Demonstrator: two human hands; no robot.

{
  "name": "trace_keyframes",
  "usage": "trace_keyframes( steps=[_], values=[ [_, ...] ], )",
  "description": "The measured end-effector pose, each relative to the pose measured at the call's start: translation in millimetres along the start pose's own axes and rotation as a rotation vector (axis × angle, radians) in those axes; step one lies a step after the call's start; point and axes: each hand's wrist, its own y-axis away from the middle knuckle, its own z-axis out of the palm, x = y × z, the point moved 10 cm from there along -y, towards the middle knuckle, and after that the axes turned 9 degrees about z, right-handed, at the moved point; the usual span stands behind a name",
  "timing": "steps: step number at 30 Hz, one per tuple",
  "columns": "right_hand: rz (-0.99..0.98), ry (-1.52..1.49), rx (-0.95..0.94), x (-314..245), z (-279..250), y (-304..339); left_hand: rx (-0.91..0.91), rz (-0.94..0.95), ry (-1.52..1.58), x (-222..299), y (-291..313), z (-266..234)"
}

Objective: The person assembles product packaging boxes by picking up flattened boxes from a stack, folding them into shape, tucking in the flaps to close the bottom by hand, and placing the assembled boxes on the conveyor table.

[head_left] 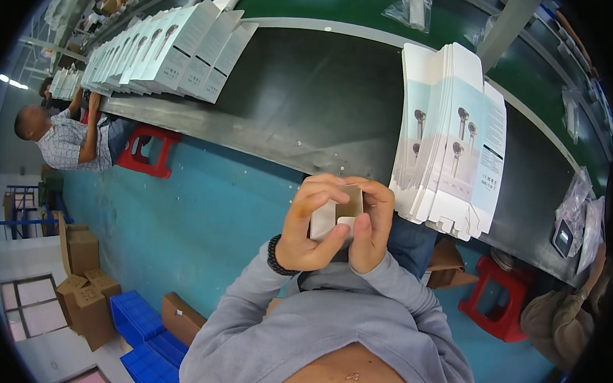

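Note:
Between my two hands, close to the table's front edge, is a small white cardboard box (323,222). Its near end is open, so the bare brown-grey inside shows, and a flap stands at the rim. My left hand (310,226), with a dark braided band at the wrist, wraps round the left side, thumb at the lower rim. My right hand (373,225) grips the right side, its thumb raised by the opening. To the right lies a stack of flat, unfolded printed cartons (452,140) in white and pale blue.
The dark conveyor table (311,89) runs across in front. Several made-up boxes (169,52) stand in a row at the far left. A person (73,137) sits beyond a red stool (149,150). Another red stool (497,299) is at right, near bagged items (576,213). Blue crates (137,317) and brown cartons (86,298) stand behind left.

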Motion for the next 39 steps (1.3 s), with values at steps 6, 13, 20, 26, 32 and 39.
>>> trace_keyframes(
  steps=[6,13,20,26,32,39],
  values=[
    [0.004,-0.123,0.124,-0.7,-7.2,0.1,-0.023,-0.03,0.01,-6.2,10.9,-2.3],
    [0.344,-0.036,-0.137,11.6,10.7,-10.7,-0.039,0.196,-0.216,14.6,-1.8,-11.7],
    [0.365,-0.066,-0.052,19.5,2.0,-11.9,-0.152,0.19,-0.268,14.6,-4.9,-2.3],
    [0.48,-0.162,-0.053,31.0,8.2,-7.3,-0.232,0.163,-0.345,14.4,-5.0,0.6],
    [0.314,-0.292,-0.195,24.4,23.2,-10.7,-0.122,0.151,-0.321,16.5,-5.0,-21.0],
    [0.146,0.323,-0.373,2.4,49.8,-6.5,-0.592,-0.134,-0.251,29.2,-35.0,-30.4]
  ],
)
